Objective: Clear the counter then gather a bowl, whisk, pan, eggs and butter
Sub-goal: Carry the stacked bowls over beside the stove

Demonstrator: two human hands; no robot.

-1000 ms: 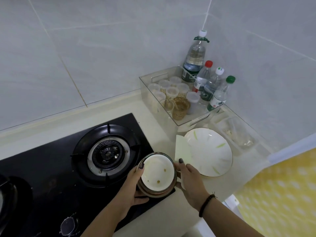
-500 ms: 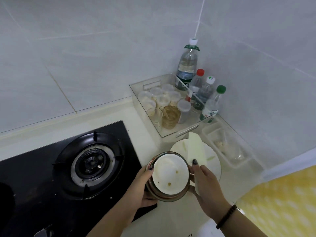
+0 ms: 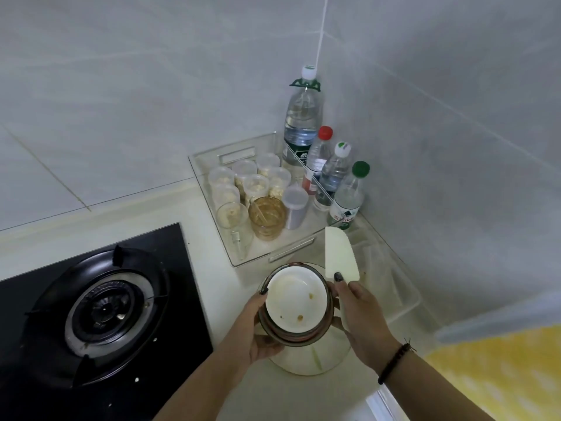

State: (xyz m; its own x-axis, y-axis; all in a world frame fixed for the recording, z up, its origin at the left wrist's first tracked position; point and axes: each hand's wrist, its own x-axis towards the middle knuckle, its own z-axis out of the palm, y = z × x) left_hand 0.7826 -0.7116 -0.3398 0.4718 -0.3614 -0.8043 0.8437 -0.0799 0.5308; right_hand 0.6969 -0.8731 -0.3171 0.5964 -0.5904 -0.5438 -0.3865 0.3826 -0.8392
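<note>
A brown-rimmed bowl (image 3: pixel 296 302) with a white inside and a few food specks is held between both hands, above a white plate (image 3: pixel 306 361) with green streaks on the counter. My left hand (image 3: pixel 258 326) grips the bowl's left side. My right hand (image 3: pixel 361 323) presses against the bowl's right side and also holds a pale flat scraper (image 3: pixel 340 253) that points up and away. The plate is mostly hidden under the bowl and hands.
A clear tray (image 3: pixel 209 156) with several small cups, a brown glass (image 3: pixel 267 217) and a lidded container stands by the wall. Several water bottles (image 3: pixel 302 123) line the corner. A gas burner (image 3: pixel 104 311) on a black hob is at the left. A clear plastic tub (image 3: pixel 397 287) sits at the right.
Both hands have carried the bowl rightward from the hob's edge to over the white plate. The scraper has tilted up to stand more upright.
</note>
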